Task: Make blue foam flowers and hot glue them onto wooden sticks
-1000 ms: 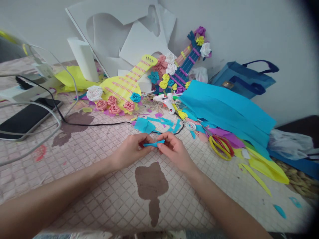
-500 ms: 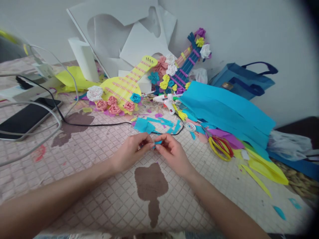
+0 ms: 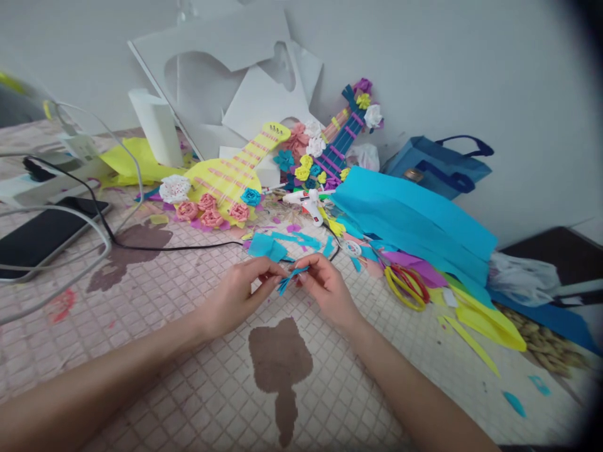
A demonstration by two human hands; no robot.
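My left hand [image 3: 238, 294] and my right hand [image 3: 326, 290] meet above the pink checked tablecloth [image 3: 188, 351], both pinching a small blue paper strip [image 3: 291, 277] that is folded between the fingertips. Just beyond the hands lie loose blue paper scraps [image 3: 271, 246]. A yellow paper guitar [image 3: 230, 179] with pink and white paper flowers lies further back. A blue paper guitar [image 3: 336, 141] with flowers leans against the wall.
Yellow-and-red scissors [image 3: 406, 285] lie right of my hands, beside a pile of blue crepe paper [image 3: 414, 216]. A white glue gun [image 3: 308, 202] with a black cord [image 3: 155, 245] lies behind. A dark phone [image 3: 42, 232] sits at left; a blue bag [image 3: 436, 166] stands by the wall.
The blue strip, held flat between both hands before, is now bent and bunched at the fingertips. The view has tilted down a little.
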